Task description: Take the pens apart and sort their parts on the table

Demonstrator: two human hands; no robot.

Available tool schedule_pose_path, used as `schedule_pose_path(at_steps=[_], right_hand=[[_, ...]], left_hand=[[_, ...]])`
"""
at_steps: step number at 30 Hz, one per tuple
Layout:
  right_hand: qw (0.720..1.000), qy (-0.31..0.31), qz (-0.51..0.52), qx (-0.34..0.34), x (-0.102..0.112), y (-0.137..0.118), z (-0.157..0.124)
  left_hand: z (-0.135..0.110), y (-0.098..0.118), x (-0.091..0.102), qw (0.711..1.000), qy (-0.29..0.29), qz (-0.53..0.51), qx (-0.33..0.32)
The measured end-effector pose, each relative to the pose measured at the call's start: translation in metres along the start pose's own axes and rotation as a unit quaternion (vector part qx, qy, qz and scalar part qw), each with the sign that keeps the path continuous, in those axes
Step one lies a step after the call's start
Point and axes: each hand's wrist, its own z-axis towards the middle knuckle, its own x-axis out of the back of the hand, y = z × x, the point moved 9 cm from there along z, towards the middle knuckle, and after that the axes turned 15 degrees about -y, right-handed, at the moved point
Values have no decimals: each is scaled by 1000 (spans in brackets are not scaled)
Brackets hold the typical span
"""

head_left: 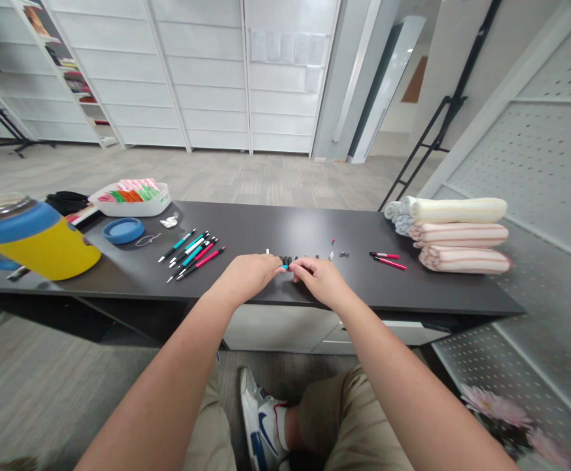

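Note:
My left hand (250, 273) and my right hand (318, 277) meet over the front of the dark tabletop, fingers pinched together. Between the fingertips shows a small teal pen part (285, 267), mostly hidden by the left fingers. What the right fingers pinch is hidden. Several small black pieces (317, 257) lie just behind the hands. To the left, several teal, white and red pens (194, 254) lie in a loose bunch. Right of my right hand are tiny dark metal bits (344, 254), a small red piece (333, 241) and two red-and-black pen pieces (388, 260).
A large yellow-and-blue mug (44, 242) stands at the left, near a blue lid (123, 230) and a white basket (135, 207) of colourful items. Crumpled white paper (169, 222) lies beside them. Rolled towels (462, 234) are stacked at the right end of the table (275, 222).

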Motion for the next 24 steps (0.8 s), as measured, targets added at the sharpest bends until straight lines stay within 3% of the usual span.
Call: schedule_pose_path(at_steps=[5,12,19,24], right_hand=[[999,38,20,8,5,2,-2],[999,5,-31,9,1,-5,0],[998,55,1,22,6,3,-2],[1000,29,-7,0,3,1,-1]], left_hand=[[1,1,-1,1000,-1,1,-3],[0,4,1,1000,2,4,-11],[2,4,0,1000,2,0,-10],[0,1,3,1000,4,14,2]])
